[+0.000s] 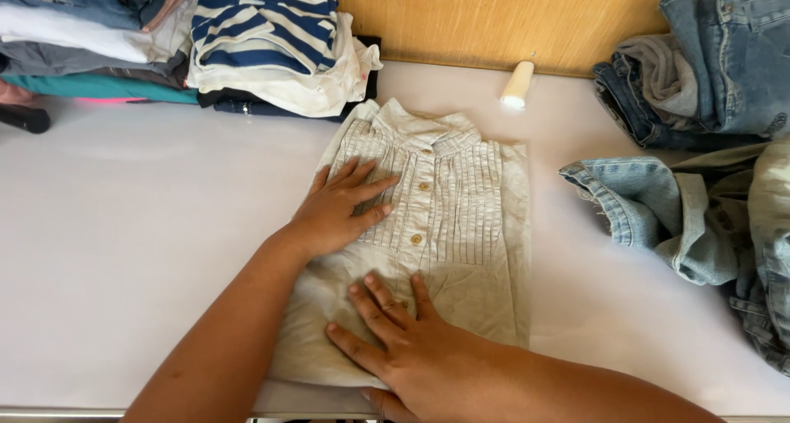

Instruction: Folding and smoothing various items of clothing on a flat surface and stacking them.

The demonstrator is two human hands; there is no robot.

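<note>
I had both palms flat on the folded shirt (pixel 444 234), a pale, pleated, button-front thing lying collar away from me near the front edge of the white table (pixel 123 250). My left hand (pixel 333 213) lay spread over the pleats just beside the row of wooden buttons, fingers wide and gripping nothing; my right hand (pixel 403 345) pressed the lower part of the fold, also open, though its thumb curled out of sight under the near edge, so I could not tell whether it pinched any cloth. The fabric looked thin, light and limp to me, already creased, the sort that slides on a smooth top and sags if lifted by one corner. I judged it best taken by the folded side edges, both hands under it. A stack of folded clothes (pixel 263 44) sat well apart at the back left, loose jeans (pixel 708 69) to the right, a small white roll (pixel 518 85) near the collar.
</note>
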